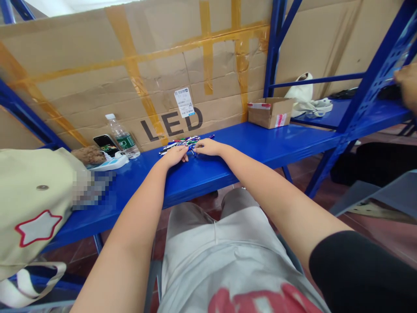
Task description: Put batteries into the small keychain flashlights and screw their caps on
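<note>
A loose pile of thin, multicoloured pens [178, 141] lies on the blue shelf table in front of me. My left hand [176, 156] rests at the near left edge of the pile, its fingers curled round a blue pen, most of which is hidden. Close beside it, my right hand [207, 147] pinches at what looks like the same pen, with the fingertips of both hands almost meeting. One more pen sticks out behind the right hand.
At the left are a plastic water bottle [123, 138], a phone [106, 144], a white power strip [112, 162] and a cream bag [35, 195]. A small open cardboard box [271, 114] stands at the right. Behind rises a large taped carton [169, 65]. Another person's hand [408, 84] shows far right.
</note>
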Tool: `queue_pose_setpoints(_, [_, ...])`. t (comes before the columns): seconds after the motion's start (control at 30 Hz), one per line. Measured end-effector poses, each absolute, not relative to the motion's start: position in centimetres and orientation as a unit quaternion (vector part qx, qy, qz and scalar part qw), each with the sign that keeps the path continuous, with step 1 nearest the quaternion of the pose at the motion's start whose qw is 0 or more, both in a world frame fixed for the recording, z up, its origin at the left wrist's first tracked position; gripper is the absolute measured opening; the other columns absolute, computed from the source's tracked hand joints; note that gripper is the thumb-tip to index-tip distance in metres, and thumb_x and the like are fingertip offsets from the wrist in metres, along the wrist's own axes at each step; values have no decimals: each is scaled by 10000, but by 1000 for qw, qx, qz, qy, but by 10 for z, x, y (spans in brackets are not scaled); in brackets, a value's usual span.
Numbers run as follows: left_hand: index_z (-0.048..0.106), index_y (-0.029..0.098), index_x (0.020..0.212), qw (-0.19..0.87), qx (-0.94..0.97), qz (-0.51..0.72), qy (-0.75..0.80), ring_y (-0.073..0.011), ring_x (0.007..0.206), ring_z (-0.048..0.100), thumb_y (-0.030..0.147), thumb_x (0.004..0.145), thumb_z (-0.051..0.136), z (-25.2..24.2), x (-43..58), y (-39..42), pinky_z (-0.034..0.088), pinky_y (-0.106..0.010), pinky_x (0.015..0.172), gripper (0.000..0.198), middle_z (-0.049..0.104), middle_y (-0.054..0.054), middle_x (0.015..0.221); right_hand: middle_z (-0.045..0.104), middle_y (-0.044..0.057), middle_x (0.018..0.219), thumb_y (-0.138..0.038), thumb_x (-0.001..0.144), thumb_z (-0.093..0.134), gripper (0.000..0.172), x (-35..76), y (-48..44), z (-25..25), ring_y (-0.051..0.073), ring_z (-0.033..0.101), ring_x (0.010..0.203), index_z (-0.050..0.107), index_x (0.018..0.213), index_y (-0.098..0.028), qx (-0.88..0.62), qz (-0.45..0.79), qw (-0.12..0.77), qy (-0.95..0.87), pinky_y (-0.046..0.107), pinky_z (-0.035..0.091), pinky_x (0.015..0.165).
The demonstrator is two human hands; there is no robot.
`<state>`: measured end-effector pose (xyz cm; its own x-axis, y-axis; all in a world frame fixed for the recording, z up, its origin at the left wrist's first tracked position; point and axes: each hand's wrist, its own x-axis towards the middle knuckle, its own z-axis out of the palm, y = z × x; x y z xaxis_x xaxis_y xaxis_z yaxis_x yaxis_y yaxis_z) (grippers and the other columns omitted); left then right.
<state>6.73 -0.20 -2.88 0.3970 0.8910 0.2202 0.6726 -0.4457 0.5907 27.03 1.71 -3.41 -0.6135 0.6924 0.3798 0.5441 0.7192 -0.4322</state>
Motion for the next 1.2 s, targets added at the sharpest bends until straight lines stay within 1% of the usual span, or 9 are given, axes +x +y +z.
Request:
queue_pose_setpoints(0.1, [556, 168, 714, 232, 807, 270, 471, -133, 545, 581, 477, 931, 414, -29, 69, -2, 473, -259, 605, 403, 672, -33, 634, 682, 31, 827, -350, 823, 621, 227, 269, 15, -35, 130, 567, 720, 694, 857, -137, -356, 145, 267, -884, 227, 399, 667])
queue_pose_setpoints(0.2, [556, 166, 716, 238, 808, 274, 465, -130, 544, 581, 487, 936, 414, -30, 69, -2, 474, -257, 606, 414, 669, -32, 629, 649, 13, 753, -263, 822, 605, 148, 269, 14, -34, 119, 538, 681, 670, 783, -136, -373, 122, 259, -883, 223, 370, 638])
queue_pose_setpoints(0.37, [549, 171, 743, 252, 805, 275, 461, -129, 556, 586, 508, 929, 424, -32, 67, 0, 480, -259, 617, 405, 679, -31, 653, 608, 6, 695, -216, 843, 546, 188, 268, 15, -34, 123, 520, 668, 589, 673, -146, -383, 104, 269, -877, 230, 346, 609])
queue_pose_setpoints(0.57, [551, 175, 789, 243, 814, 264, 457, -138, 559, 587, 468, 917, 432, -31, 69, -1, 478, -268, 600, 341, 667, -29, 660, 684, 28, 775, -146, 871, 482, 118, 267, 17, -37, 103, 589, 637, 475, 757, -175, -402, 224, 334, -823, 198, 409, 591])
queue_pose_setpoints(0.67, [566, 176, 789, 203, 827, 246, 462, -149, 593, 596, 434, 913, 411, -30, 69, -2, 482, -278, 628, 326, 660, -27, 670, 698, 38, 765, -112, 883, 451, 127, 267, 17, -38, 98, 602, 597, 450, 776, -181, -394, 255, 332, -818, 197, 433, 577])
queue_pose_setpoints(0.8, [628, 183, 769, 94, 841, 219, 485, -182, 700, 609, 411, 879, 452, -28, 68, -1, 475, -298, 688, 308, 685, -33, 751, 708, 52, 779, -128, 890, 473, 99, 268, 16, -36, 113, 619, 644, 524, 810, -157, -403, 217, 314, -832, 210, 450, 620])
queue_pose_setpoints(0.93, [683, 186, 801, 15, 848, 190, 495, -215, 779, 610, 392, 840, 532, -28, 67, 0, 467, -313, 727, 258, 705, -39, 845, 722, 80, 918, -167, 837, 590, 72, 271, 18, -36, 166, 642, 824, 651, 849, -131, -427, 113, 280, -853, 245, 459, 745])
queue_pose_setpoints(1.1, [713, 172, 844, -48, 858, 162, 486, -257, 859, 612, 336, 815, 585, -33, 73, 3, 466, -338, 778, 210, 703, -81, 910, 729, 63, 993, -76, 784, 602, 210, 271, 27, -42, 176, 652, 916, 722, 943, -143, -427, 86, 233, -869, 237, 461, 824])
queue_pose_setpoints(1.2, [717, 177, 854, -66, 849, 148, 503, -259, 872, 617, 320, 806, 609, -23, 76, -6, 471, -331, 779, 185, 706, -81, 918, 722, 85, 1041, -72, 805, 586, 201, 270, 21, -32, 199, 639, 984, 728, 936, -129, -429, 79, 257, -863, 270, 451, 893])
